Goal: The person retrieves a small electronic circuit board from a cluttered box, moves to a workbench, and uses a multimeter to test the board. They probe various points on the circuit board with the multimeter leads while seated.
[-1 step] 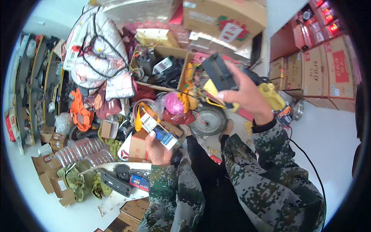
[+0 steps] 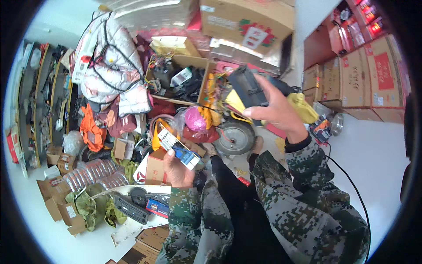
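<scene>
My left hand (image 2: pixel 179 169) is closed around a small flat blue-and-white packet (image 2: pixel 179 149), held upward at a slant. Its thumb lies along the near edge. Higher up and to the right, my right hand (image 2: pixel 283 108) grips a black rectangular plastic case (image 2: pixel 249 86) between thumb and fingers. The fingers are partly hidden behind the case. A wheel with a dark tyre (image 2: pixel 234 138) stands on the floor between and beyond my hands. Just beyond the left hand lies a shiny pink bundle (image 2: pixel 196 119).
An open cardboard box (image 2: pixel 201 66) of wires and black parts sits ahead. Patterned bedding (image 2: pixel 115 57) is piled at the left, near shelves (image 2: pixel 37 92). Stacked cartons (image 2: pixel 354 79) line the right wall. A black cable (image 2: pixel 351 176) trails by my right arm.
The view has shifted slightly, so the far cartons sit a little further left. The black case is turned slightly in my right hand. Both hands keep their holds.
</scene>
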A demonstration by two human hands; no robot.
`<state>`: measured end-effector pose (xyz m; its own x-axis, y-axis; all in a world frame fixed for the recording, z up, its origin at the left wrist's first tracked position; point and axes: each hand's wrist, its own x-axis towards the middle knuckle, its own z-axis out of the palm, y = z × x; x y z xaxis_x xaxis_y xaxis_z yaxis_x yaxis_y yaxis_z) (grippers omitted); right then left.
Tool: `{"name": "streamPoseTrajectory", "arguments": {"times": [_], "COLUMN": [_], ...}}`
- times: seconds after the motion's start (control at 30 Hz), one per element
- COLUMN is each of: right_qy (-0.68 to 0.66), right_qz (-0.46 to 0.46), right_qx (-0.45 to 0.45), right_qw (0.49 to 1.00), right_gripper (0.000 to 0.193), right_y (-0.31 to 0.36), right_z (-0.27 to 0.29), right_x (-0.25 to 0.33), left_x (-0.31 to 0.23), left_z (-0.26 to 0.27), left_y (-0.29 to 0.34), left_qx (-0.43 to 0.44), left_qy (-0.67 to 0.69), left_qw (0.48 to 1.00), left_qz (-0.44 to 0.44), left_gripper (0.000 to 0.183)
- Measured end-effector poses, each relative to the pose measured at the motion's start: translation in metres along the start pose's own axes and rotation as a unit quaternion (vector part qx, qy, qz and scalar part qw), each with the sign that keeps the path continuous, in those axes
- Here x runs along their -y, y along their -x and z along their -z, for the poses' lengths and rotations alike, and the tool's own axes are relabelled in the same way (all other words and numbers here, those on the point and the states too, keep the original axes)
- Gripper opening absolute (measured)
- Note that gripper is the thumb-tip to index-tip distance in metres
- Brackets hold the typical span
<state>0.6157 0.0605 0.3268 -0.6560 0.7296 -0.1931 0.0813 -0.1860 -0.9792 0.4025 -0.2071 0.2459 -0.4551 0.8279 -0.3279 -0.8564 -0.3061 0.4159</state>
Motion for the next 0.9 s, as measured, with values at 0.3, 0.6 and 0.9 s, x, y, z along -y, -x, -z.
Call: {"name": "streamPoseTrajectory", "arguments": {"times": [0.3,0.6,0.9], "right_qy": [0.006,-0.46,-0.511], "right_qz": [0.072,0.083,0.066], "right_qx": [-0.102,-0.145,-0.117], "right_qw": [0.992,0.872,0.849], "right_gripper": [0.1,0.065,0.082], "right_y": [0.119,0.197,0.241], "right_z": [0.121,0.189,0.177], "right_x": [-0.02,-0.032,-0.008], "left_x": [0.099,0.151,0.158], "left_z": [-0.104,-0.148,-0.16], "left_y": [0.029,0.05,0.078], "left_qx": [0.026,0.007,0.118], "left_qy": [-0.093,-0.141,-0.054], "left_qw": [0.994,0.985,0.975], "left_qz": [0.057,0.095,0.18], "left_gripper": [0.056,0.051,0.053]}}
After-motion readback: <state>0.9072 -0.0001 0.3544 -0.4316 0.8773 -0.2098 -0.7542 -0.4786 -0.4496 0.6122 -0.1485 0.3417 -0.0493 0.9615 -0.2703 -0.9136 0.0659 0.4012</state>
